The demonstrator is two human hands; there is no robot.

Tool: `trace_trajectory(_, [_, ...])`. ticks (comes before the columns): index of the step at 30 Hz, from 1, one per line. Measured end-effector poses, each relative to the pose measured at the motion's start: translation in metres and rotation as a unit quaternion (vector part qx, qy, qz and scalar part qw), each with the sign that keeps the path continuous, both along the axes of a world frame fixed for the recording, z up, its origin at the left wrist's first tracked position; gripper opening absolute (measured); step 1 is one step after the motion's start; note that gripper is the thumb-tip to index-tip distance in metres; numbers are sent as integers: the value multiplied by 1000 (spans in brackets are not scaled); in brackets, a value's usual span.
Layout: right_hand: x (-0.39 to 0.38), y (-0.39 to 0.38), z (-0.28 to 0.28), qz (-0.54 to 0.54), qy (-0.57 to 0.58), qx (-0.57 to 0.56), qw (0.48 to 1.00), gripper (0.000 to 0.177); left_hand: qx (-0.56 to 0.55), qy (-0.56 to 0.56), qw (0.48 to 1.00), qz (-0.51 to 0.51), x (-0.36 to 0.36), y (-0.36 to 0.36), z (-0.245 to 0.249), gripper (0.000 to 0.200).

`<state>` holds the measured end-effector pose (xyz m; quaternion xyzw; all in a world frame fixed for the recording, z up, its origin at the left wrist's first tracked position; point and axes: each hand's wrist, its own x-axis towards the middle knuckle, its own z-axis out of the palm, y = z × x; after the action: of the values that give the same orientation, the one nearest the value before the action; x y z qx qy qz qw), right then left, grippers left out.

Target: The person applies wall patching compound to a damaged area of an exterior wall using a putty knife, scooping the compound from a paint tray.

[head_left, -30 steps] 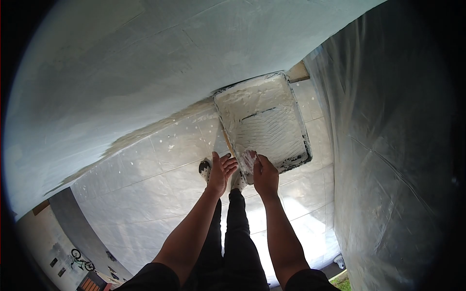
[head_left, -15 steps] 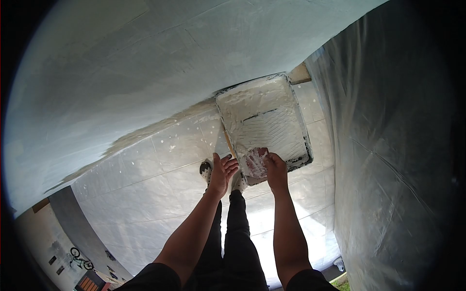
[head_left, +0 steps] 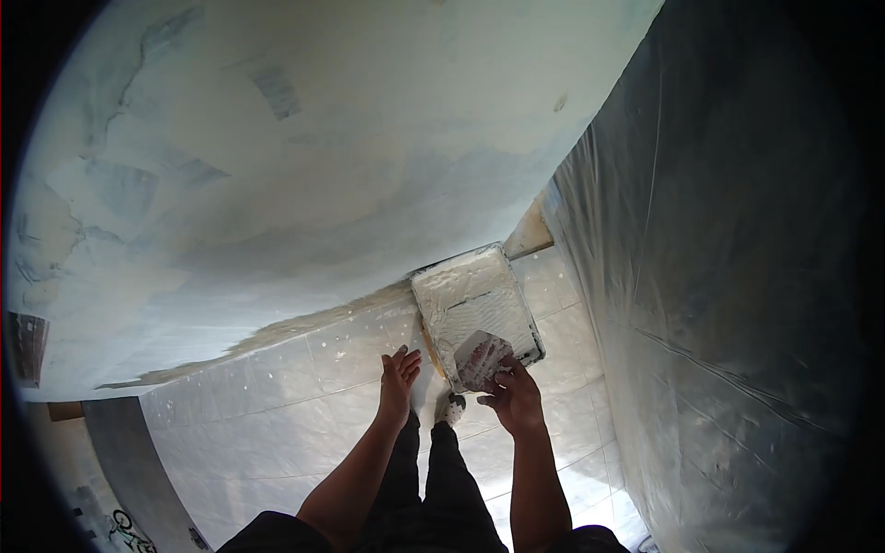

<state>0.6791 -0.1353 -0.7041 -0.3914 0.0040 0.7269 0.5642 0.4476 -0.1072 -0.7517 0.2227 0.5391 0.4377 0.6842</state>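
A paint tray (head_left: 528,309) with dark edges holds a thick white paste, and its sloped part is ridged. My right hand (head_left: 518,403) is closed on the edge of a flat, reddish-brown spreader (head_left: 483,361) smeared with white. The spreader is above the near end of the tray and covers part of it. Left of the tray, my left hand (head_left: 398,385) is open, fingers stretched out, holding nothing. Whether the spreader has a handle cannot be seen.
A wall (head_left: 304,175) with whitish patches and cracks rises ahead and to the left. Plastic sheeting (head_left: 728,304) hangs on the right. Tiled floor (head_left: 304,405) with white specks lies below, with my shoe (head_left: 451,408) near the tray. A bicycle (head_left: 127,530) shows at lower left.
My view has tilted up, showing more wall. My right hand has lifted the spreader off the tray's near end. My left hand stays open beside the tray.
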Motion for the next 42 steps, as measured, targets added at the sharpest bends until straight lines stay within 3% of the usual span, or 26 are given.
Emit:
trace_trajectory(6, [-12, 2, 108, 0, -30, 61, 998, 32, 97, -6, 995, 18, -29, -1, 107, 97])
trace_trajectory(8, [-19, 6, 144, 7, -13, 83, 996, 39, 138, -16, 990, 25, -36, -6, 139, 99])
trace_trajectory(9, [-22, 4, 155, 4, -16, 74, 997, 42, 150, -23, 988, 28, -41, -8, 150, 98])
trace_trajectory(10, [-24, 7, 166, 32, 22, 155, 987, 40, 166, -25, 985, 35, -43, -10, 156, 98])
trace_trajectory(11, [-34, 6, 194, 28, -14, 131, 991, 38, 166, -41, 984, 52, -46, -12, 166, 100])
trace_trajectory(15, [-44, 20, 185, 84, -8, 234, 968, 42, 269, -47, 962, 28, -70, -13, 209, 99])
trace_trajectory(17, [-57, 35, 187, 57, 6, 199, 978, 17, 323, -37, 945, 25, -97, -2, 233, 98])
trace_trajectory(20, [-112, 44, 267, 11, 46, 281, 958, 24, 460, 5, 887, 33, -139, 11, 311, 97])
trace_trajectory(21, [-128, 49, 283, -7, 4, 293, 956, 33, 501, 41, 864, 34, -158, 12, 343, 97])
trace_trajectory(22, [-133, 66, 285, 45, 69, 366, 927, 29, 539, 76, 838, 34, -178, 14, 373, 97])
trace_trajectory(24, [-183, 74, 355, 4, 10, 378, 926, 43, 617, 117, 778, 28, -219, 19, 427, 98])
trace_trajectory(26, [-228, 85, 410, -2, -33, 447, 894, 46, 678, 163, 716, 20, -263, 26, 472, 94])
trace_trajectory(28, [-261, 104, 446, 7, -16, 501, 865, 44, 719, 227, 656, 29, -304, 28, 519, 97])
trace_trajectory(34, [-332, 132, 553, -62, -14, 605, 794, 37, 754, 349, 557, -3, -394, 37, 612, 106])
trace_trajectory(35, [-337, 137, 568, -82, -86, 651, 750, 34, 756, 347, 555, -10, -402, 39, 627, 106])
trace_trajectory(36, [-341, 141, 580, -100, -158, 688, 701, 33, 757, 395, 520, -16, -408, 42, 641, 108])
trace_trajectory(37, [-347, 143, 592, -106, -160, 687, 701, 33, 756, 442, 482, -20, -414, 46, 654, 109])
trace_trajectory(39, [-357, 146, 617, -249, -477, 731, 420, 36, 762, 465, 450, -21, -426, 55, 672, 106])
trace_trajectory(40, [-359, 147, 631, -250, -481, 729, 419, 36, 763, 490, 421, -18, -431, 60, 678, 105])
trace_trajectory(41, [-360, 148, 644, -282, -571, 722, 270, 38, 770, 509, 385, 2, -435, 67, 682, 104])
trace_trajectory(42, [-362, 152, 655, -305, -642, 694, 113, 41, 771, 507, 385, 2, -439, 70, 687, 104])
